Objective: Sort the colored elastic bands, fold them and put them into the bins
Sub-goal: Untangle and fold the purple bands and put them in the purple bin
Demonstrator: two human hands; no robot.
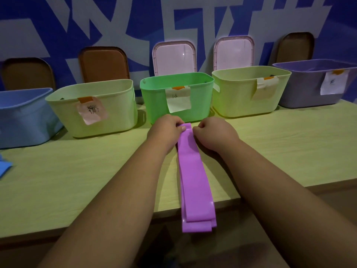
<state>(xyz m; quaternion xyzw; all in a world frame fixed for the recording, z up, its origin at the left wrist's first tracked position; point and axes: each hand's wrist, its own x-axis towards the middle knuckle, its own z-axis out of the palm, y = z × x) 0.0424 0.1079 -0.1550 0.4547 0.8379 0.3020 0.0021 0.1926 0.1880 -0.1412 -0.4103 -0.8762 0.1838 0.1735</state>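
Nearest the camera, the doubled end of a long purple elastic band [195,182] is seen hanging over the near edge of the pale wooden table [77,180]; the rest of the strip is laid flat along the tabletop, pointing towards the bins. Its far end is pinched at the left corner by the left hand [167,131] and at the right corner by the right hand [214,132], both closed on the band; the forearms are stretched out on either side of it. Just beyond the hands a bright green plastic bin [154,105] with a white paper label is placed; it is flanked by two pale yellow-green plastic bins [116,113] [241,101], with a light blue bin [25,120] at far left and a grey-purple bin [301,89] at far right. Brown and pink lids [174,59] are propped behind the bins against a blue-and-white wall; a blue scrap [4,167] is visible at the table's left edge.
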